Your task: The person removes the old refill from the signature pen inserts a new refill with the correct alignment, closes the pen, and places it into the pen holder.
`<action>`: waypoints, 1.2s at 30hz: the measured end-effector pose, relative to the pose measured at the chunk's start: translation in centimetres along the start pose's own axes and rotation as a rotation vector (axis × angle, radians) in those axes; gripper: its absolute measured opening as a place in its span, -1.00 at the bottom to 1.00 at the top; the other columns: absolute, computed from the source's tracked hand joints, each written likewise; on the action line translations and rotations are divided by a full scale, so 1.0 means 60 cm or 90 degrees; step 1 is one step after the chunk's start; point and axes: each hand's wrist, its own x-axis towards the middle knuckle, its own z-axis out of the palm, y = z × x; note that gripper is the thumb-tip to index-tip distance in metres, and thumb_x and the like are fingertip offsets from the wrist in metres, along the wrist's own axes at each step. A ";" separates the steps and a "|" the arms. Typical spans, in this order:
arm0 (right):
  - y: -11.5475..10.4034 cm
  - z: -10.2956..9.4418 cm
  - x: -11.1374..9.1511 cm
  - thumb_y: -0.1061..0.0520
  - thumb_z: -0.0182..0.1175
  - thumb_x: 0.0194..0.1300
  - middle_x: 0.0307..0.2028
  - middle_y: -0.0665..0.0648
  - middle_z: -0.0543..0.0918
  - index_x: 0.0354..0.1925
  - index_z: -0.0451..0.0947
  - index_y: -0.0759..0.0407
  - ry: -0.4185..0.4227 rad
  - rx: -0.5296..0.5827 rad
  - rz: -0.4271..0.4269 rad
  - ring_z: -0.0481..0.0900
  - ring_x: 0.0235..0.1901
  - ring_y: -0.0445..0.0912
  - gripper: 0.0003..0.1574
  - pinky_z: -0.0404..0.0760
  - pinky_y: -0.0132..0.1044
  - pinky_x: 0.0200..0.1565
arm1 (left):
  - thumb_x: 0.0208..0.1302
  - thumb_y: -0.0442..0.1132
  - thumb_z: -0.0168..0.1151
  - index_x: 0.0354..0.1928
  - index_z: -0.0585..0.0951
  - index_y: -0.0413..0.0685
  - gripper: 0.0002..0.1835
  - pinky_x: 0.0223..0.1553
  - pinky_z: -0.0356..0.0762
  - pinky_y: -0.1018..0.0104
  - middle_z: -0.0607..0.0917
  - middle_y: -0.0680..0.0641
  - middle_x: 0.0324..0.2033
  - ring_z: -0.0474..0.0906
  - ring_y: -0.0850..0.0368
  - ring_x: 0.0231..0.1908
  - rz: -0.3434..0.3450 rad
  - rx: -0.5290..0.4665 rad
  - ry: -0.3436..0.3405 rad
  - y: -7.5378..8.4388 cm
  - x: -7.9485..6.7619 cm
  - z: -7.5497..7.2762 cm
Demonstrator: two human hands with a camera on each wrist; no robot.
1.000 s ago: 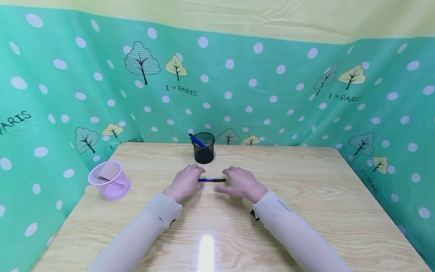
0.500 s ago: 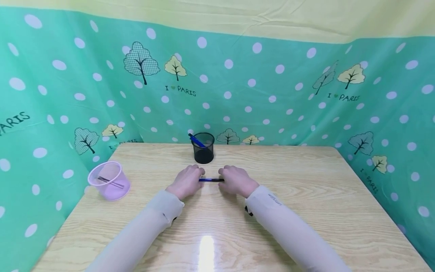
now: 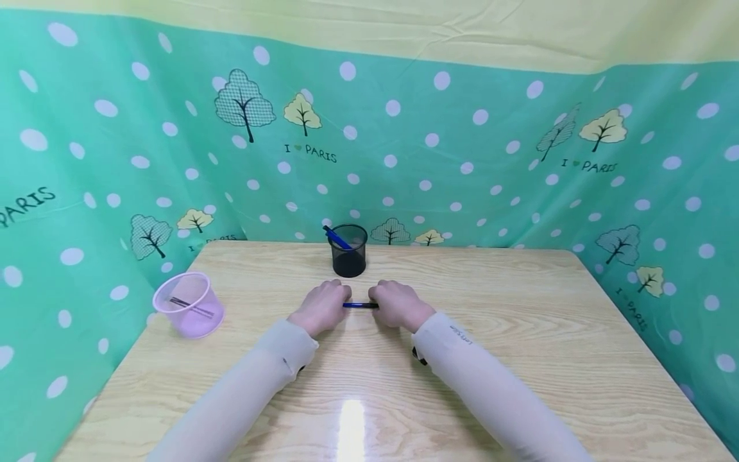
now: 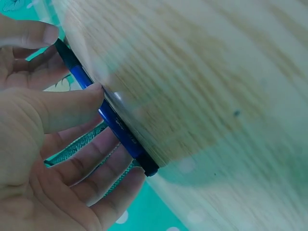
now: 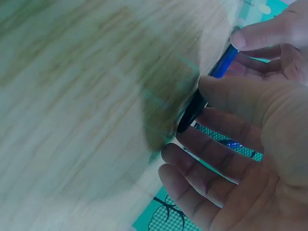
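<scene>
A blue pen (image 3: 360, 305) with black ends lies crosswise between my two hands, low over the table. My left hand (image 3: 323, 307) pinches its left part; in the left wrist view the thumb (image 4: 89, 98) presses on the blue barrel with the fingers behind. At the other end my right hand (image 3: 398, 304) grips the black part, and the right wrist view has that thumb (image 5: 221, 91) over it. Just beyond the hands stands a black mesh pen cup (image 3: 349, 262), with another blue pen (image 3: 338, 239) leaning inside.
A lilac mesh cup (image 3: 202, 324) stands at the table's left edge, with thin dark sticks showing through its wall. The wood-grain table (image 3: 519, 333) extends to the right. A green dotted curtain (image 3: 404, 141) hangs behind and along the sides.
My right hand has moved left and closed its fingers on the pen's black end. My left hand has shifted slightly right along with the pen, its fingers drawn closer.
</scene>
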 end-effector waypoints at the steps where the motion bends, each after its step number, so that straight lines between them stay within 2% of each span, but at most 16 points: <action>1: -0.001 0.001 0.001 0.16 0.25 0.19 -0.43 0.00 0.46 -0.37 0.56 0.03 0.003 -0.003 0.000 0.42 -0.42 -0.09 -0.97 0.44 -0.21 -0.43 | 0.13 -0.37 0.25 -0.37 0.62 -0.05 -0.94 -0.36 0.44 0.16 0.50 -0.03 -0.44 0.42 0.05 -0.40 0.001 0.001 0.001 0.000 0.001 0.001; 7: -0.006 0.007 0.004 0.28 0.18 0.13 -0.44 0.01 0.48 -0.47 0.53 0.03 0.015 -0.006 0.002 0.42 -0.43 -0.09 -0.85 0.43 -0.20 -0.44 | 0.13 -0.35 0.28 -0.40 0.61 -0.06 -0.96 -0.37 0.44 0.14 0.49 -0.03 -0.46 0.43 0.05 -0.41 0.003 0.004 -0.002 -0.001 0.003 0.003; 13: -0.010 0.011 0.007 0.30 0.15 0.14 -0.45 0.01 0.49 -0.51 0.49 0.01 0.019 -0.022 0.008 0.43 -0.46 -0.10 -0.79 0.43 -0.20 -0.47 | 0.11 -0.35 0.30 -0.46 0.61 -0.04 -0.93 -0.39 0.45 0.16 0.49 -0.01 -0.48 0.43 0.08 -0.43 0.007 0.008 -0.004 -0.002 0.003 0.003; 21: -0.009 0.012 0.005 0.28 0.14 0.19 -0.46 0.00 0.48 -0.49 0.50 0.01 0.019 -0.022 0.008 0.43 -0.46 -0.11 -0.80 0.44 -0.21 -0.46 | 0.12 -0.32 0.32 -0.51 0.60 0.01 -0.88 -0.39 0.45 0.19 0.50 0.03 -0.50 0.43 0.12 -0.45 0.013 0.015 0.002 -0.003 0.001 0.005; 28: -0.011 0.003 -0.006 0.28 0.17 0.20 -0.45 0.02 0.47 -0.43 0.53 0.09 0.039 0.001 -0.007 0.43 -0.46 -0.11 -0.88 0.46 -0.24 -0.44 | 0.14 -0.35 0.29 -0.42 0.66 -0.02 -0.94 -0.37 0.46 0.19 0.53 0.02 -0.47 0.45 0.13 -0.45 0.016 0.002 0.005 -0.004 -0.005 0.004; 36: -0.009 -0.001 -0.018 0.33 0.16 0.18 -0.41 0.04 0.48 -0.33 0.59 0.16 0.062 0.047 -0.011 0.44 -0.45 -0.11 -0.88 0.48 -0.27 -0.40 | 0.15 -0.38 0.28 -0.42 0.66 -0.02 -0.91 -0.36 0.48 0.23 0.56 0.05 -0.48 0.47 0.16 -0.45 0.033 -0.013 0.045 -0.001 -0.012 -0.003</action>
